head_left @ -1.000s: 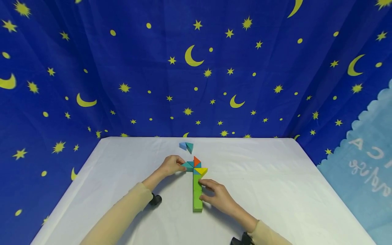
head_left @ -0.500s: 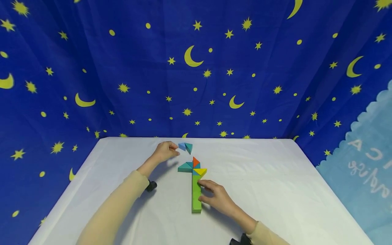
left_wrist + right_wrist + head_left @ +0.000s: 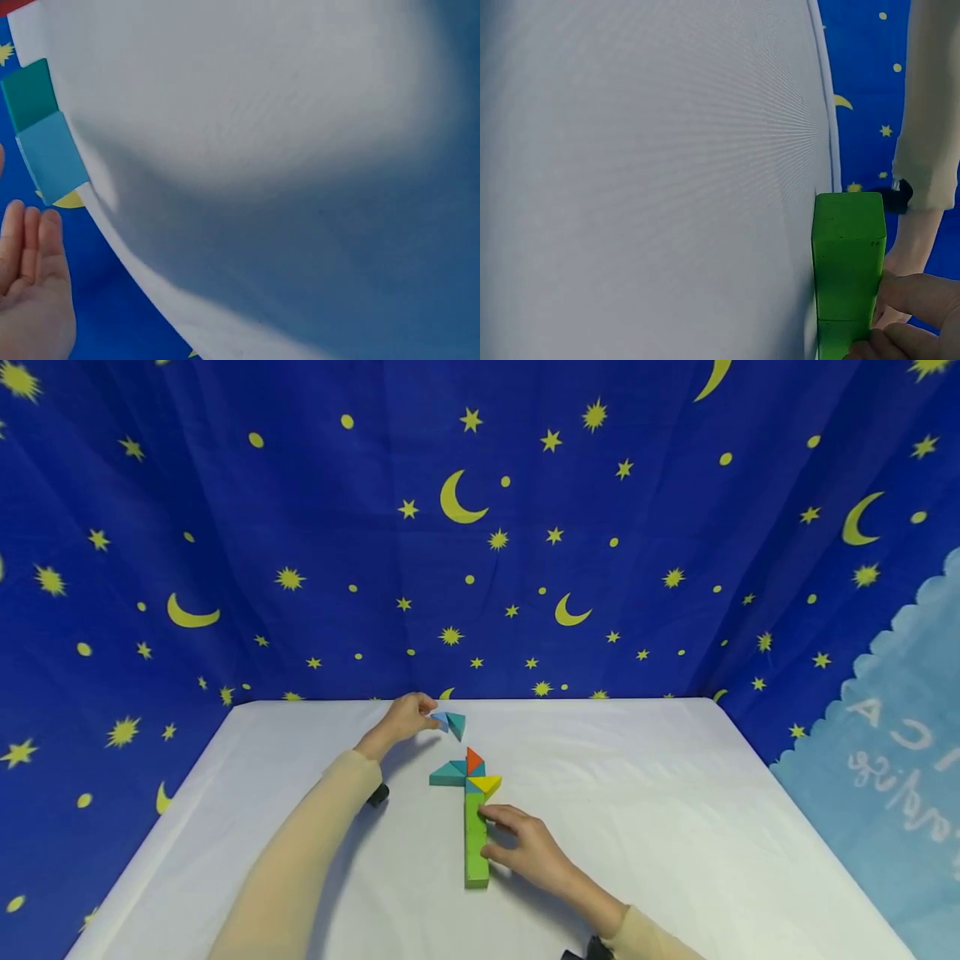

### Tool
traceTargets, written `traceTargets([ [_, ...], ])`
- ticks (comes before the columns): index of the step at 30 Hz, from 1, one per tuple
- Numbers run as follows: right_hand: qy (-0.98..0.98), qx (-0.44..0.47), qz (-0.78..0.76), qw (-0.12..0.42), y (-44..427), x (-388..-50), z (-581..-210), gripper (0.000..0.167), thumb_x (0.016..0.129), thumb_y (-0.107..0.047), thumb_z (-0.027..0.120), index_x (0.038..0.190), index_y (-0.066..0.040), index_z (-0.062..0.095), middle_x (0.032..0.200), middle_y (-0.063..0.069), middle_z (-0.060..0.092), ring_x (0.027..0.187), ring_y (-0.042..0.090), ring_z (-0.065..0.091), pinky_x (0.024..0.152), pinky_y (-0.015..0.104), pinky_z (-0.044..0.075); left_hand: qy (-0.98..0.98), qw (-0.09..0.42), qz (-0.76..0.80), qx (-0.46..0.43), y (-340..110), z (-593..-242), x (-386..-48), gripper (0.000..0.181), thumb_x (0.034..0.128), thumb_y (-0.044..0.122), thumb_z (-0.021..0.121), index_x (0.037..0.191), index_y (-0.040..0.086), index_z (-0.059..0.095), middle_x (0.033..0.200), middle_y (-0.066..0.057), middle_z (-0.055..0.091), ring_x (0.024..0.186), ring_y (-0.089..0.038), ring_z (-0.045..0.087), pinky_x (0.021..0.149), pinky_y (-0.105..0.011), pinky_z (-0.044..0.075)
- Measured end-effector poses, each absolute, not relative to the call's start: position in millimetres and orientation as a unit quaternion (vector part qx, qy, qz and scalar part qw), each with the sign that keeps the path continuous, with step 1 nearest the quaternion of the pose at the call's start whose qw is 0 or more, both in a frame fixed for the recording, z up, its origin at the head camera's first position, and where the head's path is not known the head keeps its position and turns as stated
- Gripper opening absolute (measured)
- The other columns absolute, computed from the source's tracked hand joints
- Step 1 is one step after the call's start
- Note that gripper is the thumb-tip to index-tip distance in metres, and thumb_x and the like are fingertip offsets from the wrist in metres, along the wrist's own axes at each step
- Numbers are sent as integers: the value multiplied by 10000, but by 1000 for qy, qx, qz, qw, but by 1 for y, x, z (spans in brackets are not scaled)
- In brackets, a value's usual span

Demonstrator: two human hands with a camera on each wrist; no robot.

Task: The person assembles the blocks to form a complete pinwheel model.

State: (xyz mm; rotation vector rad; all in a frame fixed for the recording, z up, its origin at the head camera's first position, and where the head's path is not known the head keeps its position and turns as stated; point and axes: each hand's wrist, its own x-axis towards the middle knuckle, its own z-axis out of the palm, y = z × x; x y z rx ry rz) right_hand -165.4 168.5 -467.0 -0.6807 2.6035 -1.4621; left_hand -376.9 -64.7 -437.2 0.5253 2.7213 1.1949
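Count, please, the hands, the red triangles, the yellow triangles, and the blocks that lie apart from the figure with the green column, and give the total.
Hands, left hand and right hand: 2
Red triangle: 1
Yellow triangle: 1
Blocks apart, light blue block and teal block: 2
Total: 6

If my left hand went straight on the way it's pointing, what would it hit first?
Most likely the light blue block, right by the fingers of your left hand, with the teal block just beyond; I can't tell whether the fingers touch it.
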Motion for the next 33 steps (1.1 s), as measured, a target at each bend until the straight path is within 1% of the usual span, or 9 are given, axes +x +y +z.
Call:
traceTargets([
  [3,846,-223,-483,38,168,-165,-468,531,853,-155,711,1320,7,516,1308,85,538,1180,242,523,951,289,447,899,71,400,167,-63,-441,-381,431,815,148,749,1170,-45,601,1151,-184,585,1073,-304,528,914,-414,449],
  [5,842,-221,-489,41,166,-163,-469,522,853,-125,708,1317,18,514,1308,104,536,1186,266,517,955,322,448,898,74,401,167,-64,-444,-381,416,812,147,752,1154,-44,609,1131,-172,597,1062,-303,535,903,-413,456],
  [9,840,-213,-498,43,162,-159,-473,520,852,-131,710,1316,2,519,1308,99,538,1185,273,519,953,334,450,895,76,405,173,-65,-453,-380,396,801,150,761,1120,-41,626,1089,-153,619,1015,-292,551,853,-394,478],
  [12,839,-211,-500,41,162,-157,-475,527,851,-169,714,1317,-13,525,1305,82,542,1177,252,527,950,297,450,893,75,407,176,-65,-457,-380,397,789,161,773,1106,-33,634,1080,-148,619,993,-277,553,836,-381,481],
  [17,840,-213,-498,37,163,-157,-475,527,850,-170,713,1313,-1,526,1300,94,544,1167,245,534,944,279,451,892,72,410,176,-63,-459,-381,393,779,166,783,1092,-24,640,1062,-135,624,964,-261,557,815,-366,485],
  [21,844,-212,-491,36,165,-159,-473,531,847,-171,715,1313,-2,526,1301,85,544,1167,226,533,941,253,447,893,69,406,183,-60,-458,-384,359,779,152,778,1067,-19,649,1032,-122,631,917,-245,564,756,-341,497],
  [25,847,-210,-487,40,167,-163,-471,538,846,-179,716,1319,-9,523,1307,75,540,1177,208,525,941,232,440,891,61,405,196,-58,-457,-386,302,787,134,768,1030,-10,660,1020,-115,636,907,-233,569,723,-322,501],
  [30,845,-215,-487,40,169,-166,-469,533,855,-192,710,1319,-7,522,1307,81,538,1184,234,521,947,250,441,889,57,408,200,-55,-455,-388,230,794,96,750,978,-16,670,959,-102,641,814,-205,559,656,-295,485],
  [33,845,-218,-487,36,169,-166,-469,527,858,-197,709,1315,-8,527,1302,78,543,1183,238,522,948,264,445,889,59,410,195,-55,-456,-387,200,798,73,743,960,-19,670,926,-92,638,786,-193,551,642,-283,476],
])
